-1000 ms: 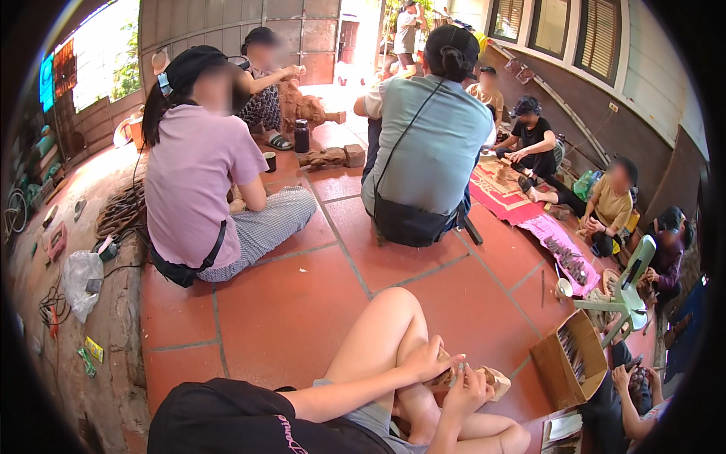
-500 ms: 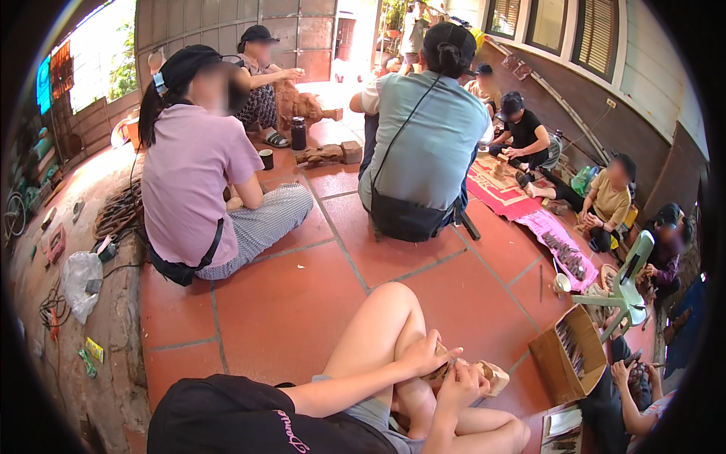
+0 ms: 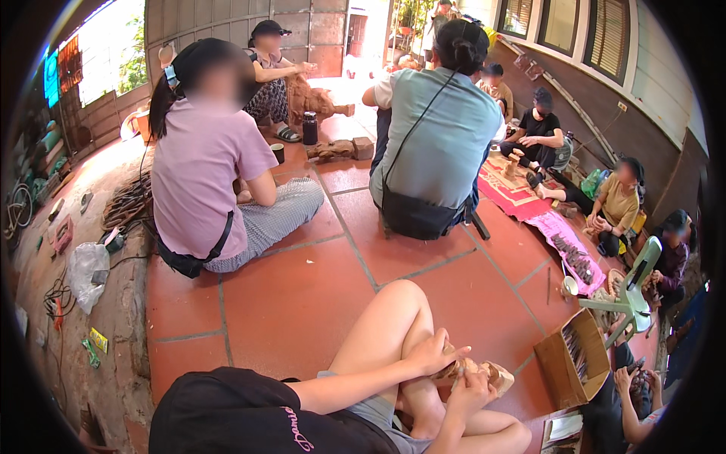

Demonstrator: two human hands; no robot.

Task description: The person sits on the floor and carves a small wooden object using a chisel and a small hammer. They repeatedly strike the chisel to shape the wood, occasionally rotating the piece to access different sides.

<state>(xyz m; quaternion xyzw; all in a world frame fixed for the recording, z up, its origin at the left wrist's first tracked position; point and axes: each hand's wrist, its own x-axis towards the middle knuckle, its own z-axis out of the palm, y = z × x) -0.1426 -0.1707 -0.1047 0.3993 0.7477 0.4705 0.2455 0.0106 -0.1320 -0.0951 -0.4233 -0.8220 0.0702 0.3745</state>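
Observation:
A small pale-brown carved wood piece (image 3: pixel 497 379) lies across my lap, over my crossed legs. My left hand (image 3: pixel 432 354) grips its left end, fingers curled around the wood and thumb stretched out along the top. From below, my right hand (image 3: pixel 472 389) presses bent, pinched fingers onto the middle of the carving. Whatever may be between those right fingertips is too small to make out. Both hands partly hide the wood, so its carved shape cannot be fully seen.
To my right stands an open cardboard box (image 3: pixel 573 359) of thin dark tools, near a pale green chair (image 3: pixel 634 291). Two people sit ahead on the red tiles. Others work along the right wall by a red mat (image 3: pixel 514 189). Cables and a plastic bag (image 3: pixel 88 274) lie left.
The view has shifted slightly, so the surroundings sit a little further right. My right fingers have moved slightly over the wood; my left hand keeps its grip.

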